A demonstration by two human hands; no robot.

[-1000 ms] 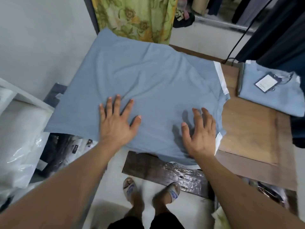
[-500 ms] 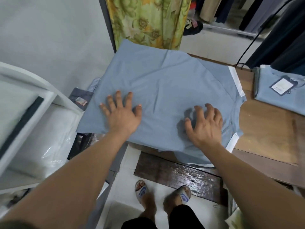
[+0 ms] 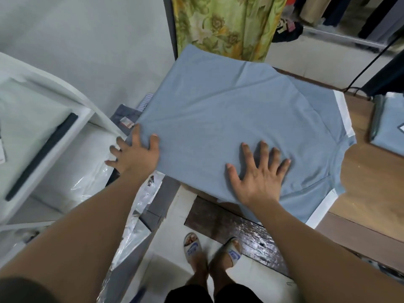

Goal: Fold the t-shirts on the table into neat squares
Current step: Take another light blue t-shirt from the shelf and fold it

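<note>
One spread t-shirt (image 3: 229, 119), one folded t-shirt (image 3: 387, 136).

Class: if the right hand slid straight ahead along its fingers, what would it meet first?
The right hand lies flat on the blue t-shirt; ahead is only more shirt, seemingly free to its far edge.

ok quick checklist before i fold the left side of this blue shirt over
1. t-shirt spread flat on the table: ok, light creases only.
2. right hand flat, pinning the cloth: ok.
3. left hand gripping the left edge: not ok, fingers straight, some off the cloth.
4. table under the left part: cannot tell, cloth hides it.
5. folded shirt at right lies apart: ok.
</note>
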